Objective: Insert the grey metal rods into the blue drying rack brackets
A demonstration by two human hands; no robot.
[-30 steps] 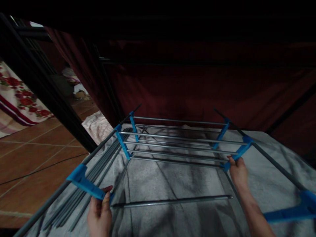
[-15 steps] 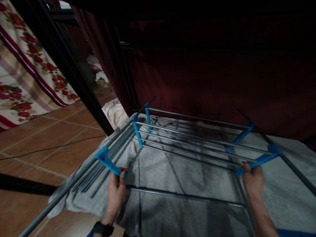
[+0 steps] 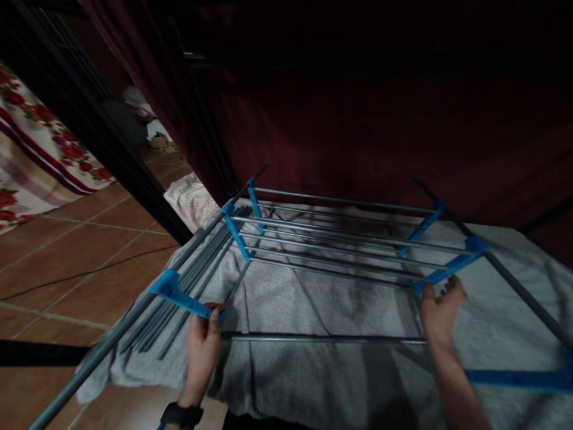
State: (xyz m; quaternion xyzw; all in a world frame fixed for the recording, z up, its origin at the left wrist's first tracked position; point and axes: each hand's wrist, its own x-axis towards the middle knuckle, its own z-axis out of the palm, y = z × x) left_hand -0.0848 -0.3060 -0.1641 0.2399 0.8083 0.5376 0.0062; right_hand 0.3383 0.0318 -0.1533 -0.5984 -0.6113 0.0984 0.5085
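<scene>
My left hand (image 3: 203, 343), with a dark band at the wrist, pinches the free end of a blue plastic bracket (image 3: 181, 298). That bracket's other end is fitted on a long grey metal tube (image 3: 101, 352). My right hand (image 3: 442, 307) is open, fingers apart, just below the end of another blue bracket (image 3: 450, 270); whether the thumb touches it I cannot tell. Several thin grey rods (image 3: 322, 255) run between the left and right brackets of the rack frame. A single cross tube (image 3: 326, 338) lies nearer me, between my hands.
Several loose tubes (image 3: 183, 283) lie at the left on a grey blanket (image 3: 286, 310). Another blue bracket (image 3: 514, 378) sits at the lower right. Behind hangs a dark red curtain (image 3: 358, 137). A black post (image 3: 102, 119) and a cable (image 3: 89, 272) on the tiled floor (image 3: 80, 251) are at left.
My right hand has let go of the right bracket's end and its fingers have spread. My left hand keeps its pinch. The view has shifted, showing more of the lower right bracket.
</scene>
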